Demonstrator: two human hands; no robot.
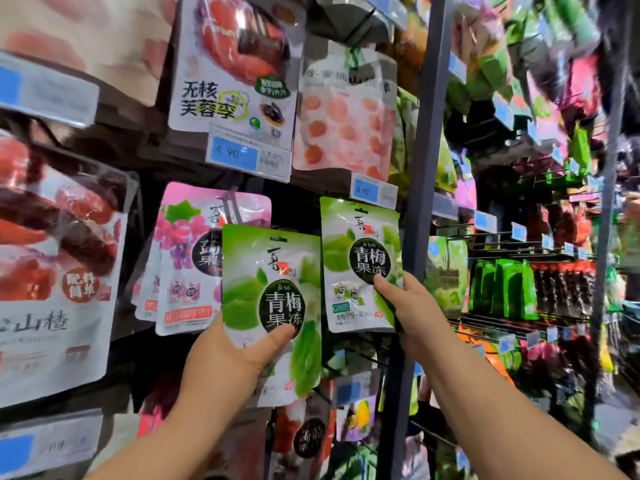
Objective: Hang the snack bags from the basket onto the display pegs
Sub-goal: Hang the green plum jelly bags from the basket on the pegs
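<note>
Fingers point(278, 337) of my left hand point(235, 355) were curled round the lower half of the first green bag point(273, 292), thumb flat on the front and the rest hidden behind it. My right hand point(410, 308) pinched the lower right edge of the second green bag point(360, 261), thumb on its printed face. Largest before me was the big red-and-white bag point(59, 265) at the far left, blurred and tilted. Next came the dark post point(420, 150), which rose the whole height of the rack just right of the second green bag. Up top hung the plum bag point(235, 64), white with red fruit on it, and beside it on the right the peach bag point(346, 112), paler and blurred. Below the plum bag hung a stack of pink grape bags point(187, 258). I held the first green bag upright in front of their right edge, covering part of them. The second green bag sat higher and to the right, apart from the first with a dark gap between. Whether its top slot was on a peg I could not tell. Smallest were the price tags: one blue tag point(235, 154) under the plum bag, and another blue tag point(369, 192) just above the second green bag's top corner.
</note>
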